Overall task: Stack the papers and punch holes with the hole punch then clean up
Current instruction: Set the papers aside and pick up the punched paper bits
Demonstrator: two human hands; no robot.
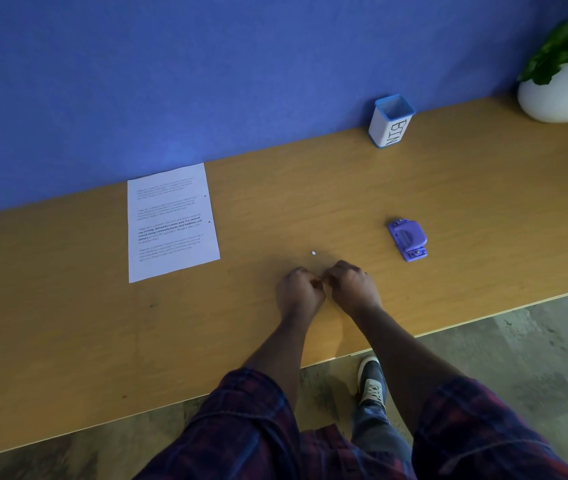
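- Blue felt-like wall panel (206,81) backs a long bench (449,188) of smooth, light wood grain; mottled grey-green floor (535,358) shows below its front edge.
- Stacked papers (171,221) lie flat at the left, the far edge touching the wall; white rectangular sheets with four blocks of small print, one block partly bold, the words too small to read. Two dark punched holes sit along the right edge.
- Hole punch (408,239), purple plastic with rounded body, rests on the bench at the right, well apart from the papers.
- One tiny white paper dot (313,253) lies on the bench just beyond the hands.
- Left hand (299,292) and right hand (353,287) meet knuckle to knuckle on the bench, fingers curled under; each grip looks clenched, fingertips hidden, so I cannot tell whether anything is pinched.
- Square white cup with blue rim (392,121) stands against the wall, lettered "BIN" sideways.
- Round white pot (559,98) with green leaves is cut off at the right.
- Plaid sleeves (241,427) and one sneaker (372,381) show below.
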